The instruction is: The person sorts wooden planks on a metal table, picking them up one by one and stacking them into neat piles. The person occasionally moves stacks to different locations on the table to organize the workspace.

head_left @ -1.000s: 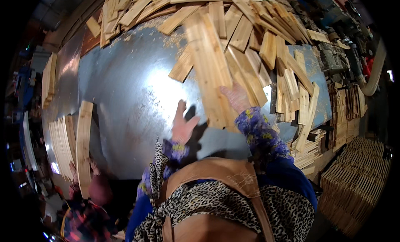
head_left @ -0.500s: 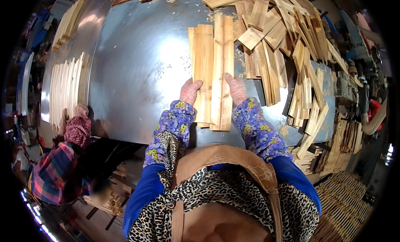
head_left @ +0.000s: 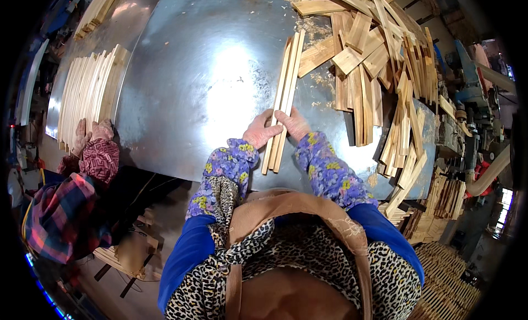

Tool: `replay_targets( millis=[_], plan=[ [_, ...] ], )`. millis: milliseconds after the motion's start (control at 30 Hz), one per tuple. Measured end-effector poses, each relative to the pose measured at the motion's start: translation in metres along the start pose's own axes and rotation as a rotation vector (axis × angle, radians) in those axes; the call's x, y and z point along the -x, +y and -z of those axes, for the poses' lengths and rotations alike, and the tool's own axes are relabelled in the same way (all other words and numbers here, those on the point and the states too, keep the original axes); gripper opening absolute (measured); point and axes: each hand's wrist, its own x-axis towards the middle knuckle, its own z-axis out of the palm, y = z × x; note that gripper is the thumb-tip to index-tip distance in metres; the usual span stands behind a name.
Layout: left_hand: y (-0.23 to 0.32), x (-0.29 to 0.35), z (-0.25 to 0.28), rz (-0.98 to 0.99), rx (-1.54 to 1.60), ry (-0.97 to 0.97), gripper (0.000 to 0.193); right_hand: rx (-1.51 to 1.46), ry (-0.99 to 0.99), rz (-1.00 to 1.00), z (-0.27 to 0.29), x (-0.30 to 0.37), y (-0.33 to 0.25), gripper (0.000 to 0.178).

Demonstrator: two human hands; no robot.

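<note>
Three narrow wooden boards (head_left: 290, 72) stand on edge, side by side, over the metal table (head_left: 181, 89). My left hand (head_left: 260, 130) grips them from the left, with its thumb reaching across toward their top edges. From the right, my right hand (head_left: 295, 123) closes on the same boards, its thumb over their top. The two hands sit almost opposite each other near the boards' closer half. Parts of the fingers are hidden beside and behind the wood.
Loose boards (head_left: 363, 94) lie in a jumbled heap on the right, with shavings around them. On the left, a co-worker's hands (head_left: 93, 134) touch a row of upright slats (head_left: 88, 91). Another small stack (head_left: 96, 12) lies beyond. Machinery (head_left: 467, 72) stands at far right.
The boards have gone from lying flat with broad faces up to standing on edge, pressed together. My hands have drawn closer together. The co-worker's hands now both rest at the slat row.
</note>
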Motion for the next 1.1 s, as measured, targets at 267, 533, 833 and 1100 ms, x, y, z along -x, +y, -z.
replay_targets(
  millis=[267,533,833,1100],
  plan=[
    [0.0,0.055,0.047,0.163,-0.067,0.698,0.053,-0.14,0.183,-0.282,0.026,0.022,-0.005,0.06],
    [0.016,0.068,0.228,-0.294,-0.156,0.583,0.037,-0.151,0.076,-0.277,0.04,0.003,0.011,0.056],
    [-0.048,0.058,0.4,0.006,-1.863,0.404,0.047,-0.299,-0.013,-0.276,0.047,-0.023,-0.024,0.057],
    [0.053,-0.036,0.057,0.402,0.99,0.096,0.071,0.47,-0.018,-0.055,0.037,-0.059,-0.12,0.072]
  ],
)
